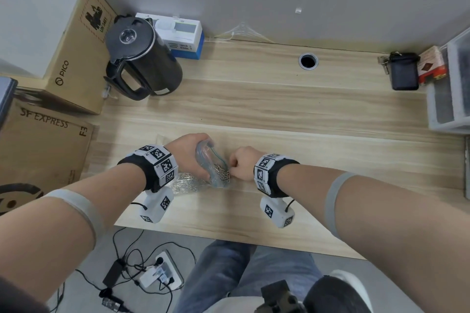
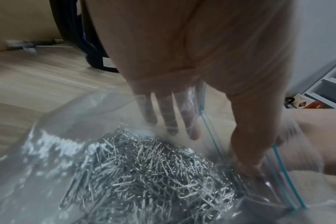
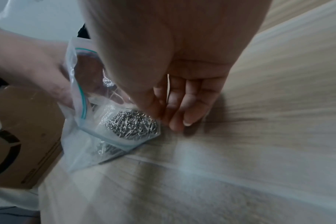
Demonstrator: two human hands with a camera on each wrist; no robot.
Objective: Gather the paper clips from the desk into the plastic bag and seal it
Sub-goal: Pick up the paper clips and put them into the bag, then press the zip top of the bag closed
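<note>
On the wooden desk (image 1: 279,109), well in front of the black electric kettle (image 1: 142,58), the left hand (image 1: 187,154) grips the open mouth of the clear zip-lock bag (image 3: 82,97), already heaped with silver paper clips (image 2: 144,174). The right hand (image 1: 243,164), fingers curled, pinches paper clips at the bag's mouth, farther from the kettle.
</note>
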